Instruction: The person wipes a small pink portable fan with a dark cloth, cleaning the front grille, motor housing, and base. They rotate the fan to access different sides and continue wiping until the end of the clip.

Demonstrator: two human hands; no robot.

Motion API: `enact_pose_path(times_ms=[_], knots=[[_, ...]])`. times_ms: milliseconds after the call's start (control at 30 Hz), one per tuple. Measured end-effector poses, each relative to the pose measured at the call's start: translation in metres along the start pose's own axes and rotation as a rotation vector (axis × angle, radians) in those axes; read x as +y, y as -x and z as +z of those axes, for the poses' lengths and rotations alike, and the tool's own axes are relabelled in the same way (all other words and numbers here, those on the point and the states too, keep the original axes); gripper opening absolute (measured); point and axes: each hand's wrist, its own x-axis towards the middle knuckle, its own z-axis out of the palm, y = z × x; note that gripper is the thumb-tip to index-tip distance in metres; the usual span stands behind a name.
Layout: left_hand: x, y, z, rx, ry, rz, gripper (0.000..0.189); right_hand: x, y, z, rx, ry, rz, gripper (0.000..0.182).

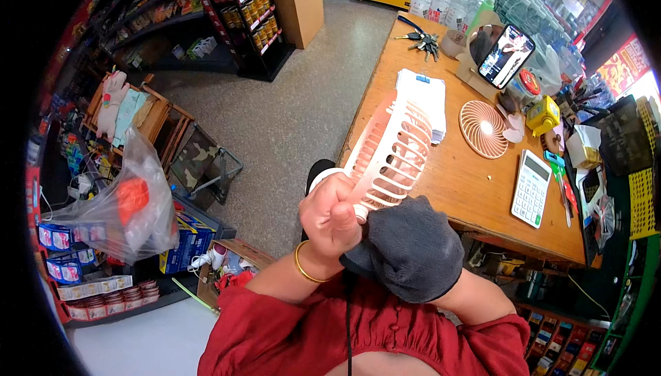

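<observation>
My left hand, a gold bangle on its wrist, is closed around the lower part of a small pink and white electric fan. The fan's slotted housing is tilted up, with its inside partly visible. A dark grey cloth covers my right hand, whose fingers are hidden; the cloth touches the base of the housing. On the wooden desk lies a round pink fan grille, apart from the fan.
A white calculator, clipped papers, keys, a propped smartphone and a yellow bottle are on the desk. At left, a plastic bag is near a folding stool. A cardboard box stands beyond.
</observation>
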Motion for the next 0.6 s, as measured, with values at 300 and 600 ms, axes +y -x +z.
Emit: enact_pose_path(times_ms=[300, 600], knots=[[0.002, -0.004, 0.009, 0.032, 0.001, 0.024, 0.054, 0.006, 0.006, -0.001, 0.04, 0.008, -0.036, 0.03], [0.014, -0.004, 0.014, 0.077, 0.219, -0.212, 0.053, 0.018, 0.009, -0.01, -0.057, -0.006, 0.059, 0.029]])
